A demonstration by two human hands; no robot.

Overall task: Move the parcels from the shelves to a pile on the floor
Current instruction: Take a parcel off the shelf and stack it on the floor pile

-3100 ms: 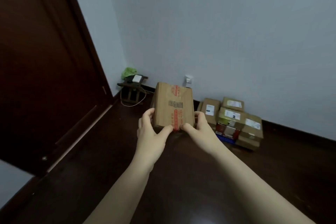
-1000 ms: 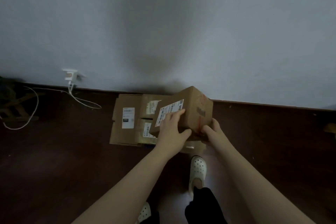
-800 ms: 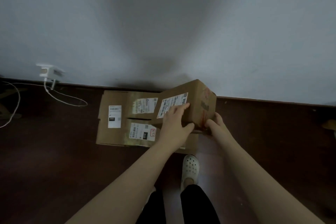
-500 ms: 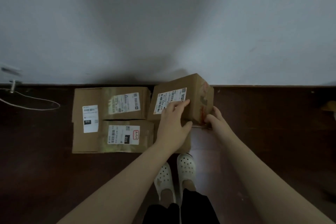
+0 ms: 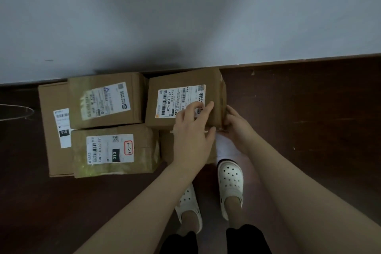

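Note:
A brown cardboard parcel (image 5: 181, 86) with a white shipping label sits on top of the pile at its right end, against the wall. My left hand (image 5: 191, 136) lies over its near top edge, fingers on the label and thumb at the front. My right hand (image 5: 237, 128) grips its right near corner. Beside it lie a parcel with a taped label (image 5: 105, 101), a parcel marked 010 (image 5: 111, 150) and a flat box (image 5: 53, 130) under them. A lower box (image 5: 167, 146) shows under my left hand.
The pile stands on a dark wooden floor (image 5: 309, 130) against a grey wall (image 5: 185, 16). My feet in white clogs (image 5: 229, 183) stand just in front of the pile. A thin white cable (image 5: 16, 111) loops on the floor at far left.
I walked up to the pile and lowered the parcel from its tilted hold until it sits flat on top at the right end. Both hands stayed on it.

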